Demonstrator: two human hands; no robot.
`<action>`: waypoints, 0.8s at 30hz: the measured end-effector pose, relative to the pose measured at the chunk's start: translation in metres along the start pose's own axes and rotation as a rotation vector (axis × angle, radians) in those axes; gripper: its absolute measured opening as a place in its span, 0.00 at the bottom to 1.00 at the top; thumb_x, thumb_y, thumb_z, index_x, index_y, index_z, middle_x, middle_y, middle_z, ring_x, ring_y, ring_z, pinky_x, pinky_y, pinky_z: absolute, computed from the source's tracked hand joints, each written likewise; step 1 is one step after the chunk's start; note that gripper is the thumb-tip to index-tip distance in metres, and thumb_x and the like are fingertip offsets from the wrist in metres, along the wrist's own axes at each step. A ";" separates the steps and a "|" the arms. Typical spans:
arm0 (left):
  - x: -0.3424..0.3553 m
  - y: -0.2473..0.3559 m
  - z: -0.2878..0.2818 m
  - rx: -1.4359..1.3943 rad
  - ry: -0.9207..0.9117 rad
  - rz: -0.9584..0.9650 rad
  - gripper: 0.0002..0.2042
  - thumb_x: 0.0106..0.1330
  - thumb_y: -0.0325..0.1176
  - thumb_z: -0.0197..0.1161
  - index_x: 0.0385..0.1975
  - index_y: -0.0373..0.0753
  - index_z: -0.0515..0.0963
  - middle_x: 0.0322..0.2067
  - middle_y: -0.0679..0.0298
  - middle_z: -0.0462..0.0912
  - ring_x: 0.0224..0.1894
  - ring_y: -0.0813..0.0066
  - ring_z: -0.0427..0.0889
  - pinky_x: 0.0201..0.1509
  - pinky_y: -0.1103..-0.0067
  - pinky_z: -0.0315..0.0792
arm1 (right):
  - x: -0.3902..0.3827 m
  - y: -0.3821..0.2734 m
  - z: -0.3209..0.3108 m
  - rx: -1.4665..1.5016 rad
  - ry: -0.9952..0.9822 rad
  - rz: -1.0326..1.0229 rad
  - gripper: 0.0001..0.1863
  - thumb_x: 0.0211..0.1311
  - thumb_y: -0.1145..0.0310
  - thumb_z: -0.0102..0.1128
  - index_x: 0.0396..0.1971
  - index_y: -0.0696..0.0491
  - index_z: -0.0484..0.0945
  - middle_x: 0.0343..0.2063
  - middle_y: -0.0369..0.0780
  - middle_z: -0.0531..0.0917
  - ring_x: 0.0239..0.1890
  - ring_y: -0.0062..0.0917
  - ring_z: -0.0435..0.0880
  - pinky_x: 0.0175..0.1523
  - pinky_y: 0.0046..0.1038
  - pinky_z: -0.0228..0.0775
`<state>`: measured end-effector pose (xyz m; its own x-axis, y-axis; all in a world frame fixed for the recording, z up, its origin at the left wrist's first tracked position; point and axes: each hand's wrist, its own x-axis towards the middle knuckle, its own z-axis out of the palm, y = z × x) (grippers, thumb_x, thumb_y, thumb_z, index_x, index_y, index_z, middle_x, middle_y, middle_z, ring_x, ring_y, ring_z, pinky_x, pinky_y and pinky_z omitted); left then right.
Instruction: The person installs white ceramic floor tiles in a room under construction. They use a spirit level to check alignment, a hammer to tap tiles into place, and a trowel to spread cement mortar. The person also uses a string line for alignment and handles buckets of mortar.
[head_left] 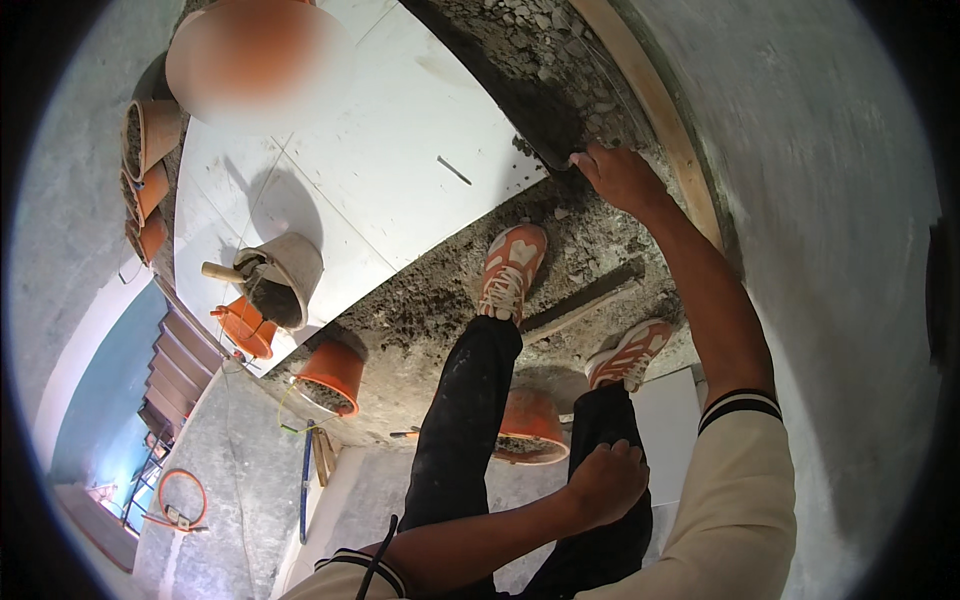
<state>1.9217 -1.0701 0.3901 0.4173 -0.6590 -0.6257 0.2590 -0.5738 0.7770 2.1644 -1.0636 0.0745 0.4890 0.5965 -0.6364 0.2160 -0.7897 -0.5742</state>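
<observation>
My right hand (622,178) reaches to the near right corner of the white floor tiles (400,110), beside dark, loose mortar (545,110). Its fingers are curled with the thumb forward at the tile's edge; what they grip, if anything, is hidden. Closed in a fist, my left hand (610,482) rests over my right leg at the knee. A thin, dark stick-like piece (454,170) lies on the tile. My orange-and-white shoes stand on rough mortar, one close to the tile edge, with a wooden strip (585,302) between them.
A pale bucket (305,265) with a wooden-handled tool stands on the tiles, near an orange container (245,328). Orange buckets (335,375) (532,415) stand near my legs, and several more line the left wall. A wooden batten (660,110) runs along the right wall. Stairs (180,360) descend at left.
</observation>
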 end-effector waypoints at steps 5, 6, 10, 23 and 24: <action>0.005 0.004 0.021 0.046 0.011 -0.012 0.11 0.67 0.41 0.63 0.35 0.39 0.83 0.35 0.59 0.81 0.42 0.63 0.81 0.38 0.69 0.76 | -0.036 0.013 0.012 -0.018 -0.007 0.023 0.25 0.78 0.47 0.49 0.43 0.58 0.80 0.28 0.55 0.84 0.36 0.54 0.85 0.42 0.53 0.76; 0.006 0.004 0.026 0.037 0.014 -0.013 0.11 0.67 0.41 0.63 0.35 0.39 0.83 0.35 0.59 0.81 0.43 0.63 0.81 0.38 0.69 0.76 | -0.042 0.017 0.016 0.014 -0.015 0.022 0.25 0.78 0.48 0.49 0.43 0.58 0.80 0.28 0.55 0.84 0.36 0.54 0.85 0.42 0.53 0.76; 0.008 0.008 0.038 0.042 -0.037 -0.002 0.12 0.66 0.41 0.63 0.34 0.39 0.83 0.35 0.59 0.81 0.44 0.62 0.80 0.39 0.68 0.75 | -0.079 0.046 0.040 0.010 0.053 0.048 0.25 0.79 0.49 0.47 0.46 0.58 0.79 0.28 0.54 0.84 0.35 0.52 0.86 0.42 0.51 0.76; 0.000 -0.013 0.006 -0.068 0.020 -0.013 0.11 0.63 0.40 0.64 0.34 0.39 0.83 0.36 0.58 0.81 0.43 0.60 0.81 0.40 0.67 0.75 | 0.034 -0.042 -0.018 0.136 0.376 -0.042 0.32 0.75 0.44 0.51 0.66 0.54 0.69 0.51 0.55 0.83 0.53 0.54 0.83 0.56 0.51 0.75; -0.001 -0.014 0.001 -0.070 0.029 -0.007 0.11 0.62 0.40 0.64 0.34 0.38 0.83 0.36 0.58 0.81 0.43 0.59 0.81 0.39 0.67 0.75 | 0.066 -0.057 -0.029 0.110 0.392 0.017 0.33 0.75 0.43 0.49 0.67 0.53 0.70 0.53 0.55 0.83 0.55 0.54 0.82 0.58 0.51 0.74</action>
<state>1.9170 -1.0623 0.3798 0.4400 -0.6405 -0.6295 0.3221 -0.5418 0.7764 2.2086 -0.9832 0.0803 0.7814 0.4670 -0.4138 0.1240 -0.7662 -0.6306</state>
